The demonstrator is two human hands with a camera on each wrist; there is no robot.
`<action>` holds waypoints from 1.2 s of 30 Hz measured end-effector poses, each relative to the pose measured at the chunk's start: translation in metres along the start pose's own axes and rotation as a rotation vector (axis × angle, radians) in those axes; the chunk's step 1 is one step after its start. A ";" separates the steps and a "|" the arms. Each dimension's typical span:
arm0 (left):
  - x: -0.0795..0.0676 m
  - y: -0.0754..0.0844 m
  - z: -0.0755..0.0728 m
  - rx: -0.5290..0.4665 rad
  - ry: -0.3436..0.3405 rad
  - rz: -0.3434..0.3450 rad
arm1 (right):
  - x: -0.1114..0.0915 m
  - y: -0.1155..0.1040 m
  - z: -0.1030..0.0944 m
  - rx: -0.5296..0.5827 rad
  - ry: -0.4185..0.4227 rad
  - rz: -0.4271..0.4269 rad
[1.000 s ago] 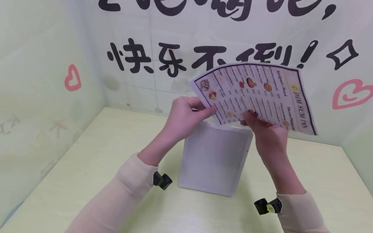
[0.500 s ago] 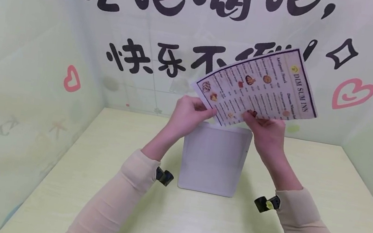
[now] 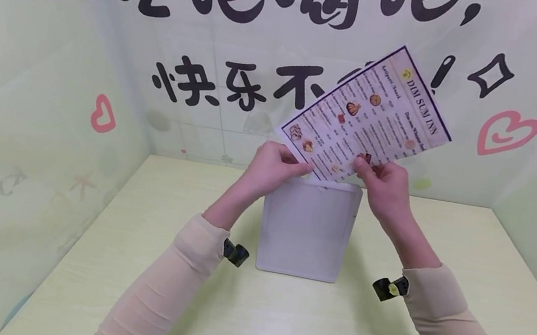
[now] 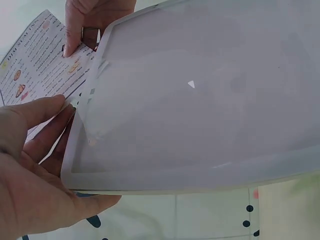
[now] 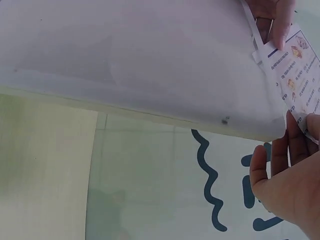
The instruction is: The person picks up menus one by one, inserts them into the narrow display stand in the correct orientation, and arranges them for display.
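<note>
A printed paper menu (image 3: pixel 359 111) headed "DIM SUM INN" is held aslant above a pale upright display stand (image 3: pixel 308 230). My left hand (image 3: pixel 273 169) pinches the menu's lower left edge, thumb on the printed face. On the other side my right hand (image 3: pixel 387 193) grips the lower right edge, also with the thumb in front. The menu's bottom corner meets the stand's top edge in the head view. In the left wrist view, my left fingers (image 4: pixel 50 132) lie right at a corner of the stand's frame (image 4: pixel 70 150). The right wrist view shows a flat panel (image 5: pixel 150 60) on the stand.
The stand rests on a light wooden table (image 3: pixel 277 323). Behind it hangs a white backdrop (image 3: pixel 201 135) with large black characters and pink hearts. Each sleeve carries a small black camera, one on the left wrist (image 3: pixel 235 254) and one on the right (image 3: pixel 389 288).
The menu's titled end has swung upward, so the sheet leans more steeply and looks flatter. Both hands keep their hold and have shifted only slightly. The stand has stayed in place.
</note>
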State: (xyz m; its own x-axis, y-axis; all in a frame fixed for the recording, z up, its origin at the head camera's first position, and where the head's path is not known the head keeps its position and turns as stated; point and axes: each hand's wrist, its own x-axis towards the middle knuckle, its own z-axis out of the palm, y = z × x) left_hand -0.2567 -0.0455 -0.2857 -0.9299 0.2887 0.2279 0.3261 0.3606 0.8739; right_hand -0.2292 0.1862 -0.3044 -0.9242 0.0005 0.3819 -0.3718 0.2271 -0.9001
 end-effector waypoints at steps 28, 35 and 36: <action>-0.001 -0.013 -0.022 -0.243 0.023 -0.019 | 0.013 -0.002 -0.024 -0.272 -0.173 -0.136; -0.002 -0.013 -0.023 -0.229 0.043 -0.018 | 0.013 -0.012 -0.028 -0.362 -0.242 -0.085; -0.003 -0.013 -0.023 -0.230 0.045 -0.016 | 0.012 -0.013 -0.028 -0.379 -0.250 -0.077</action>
State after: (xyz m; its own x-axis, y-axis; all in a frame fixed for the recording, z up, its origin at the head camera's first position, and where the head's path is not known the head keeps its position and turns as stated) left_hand -0.2625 -0.0718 -0.2878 -0.9429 0.2430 0.2279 0.2691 0.1520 0.9511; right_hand -0.2333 0.2109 -0.2817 -0.9051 -0.2544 0.3407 -0.4251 0.5571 -0.7134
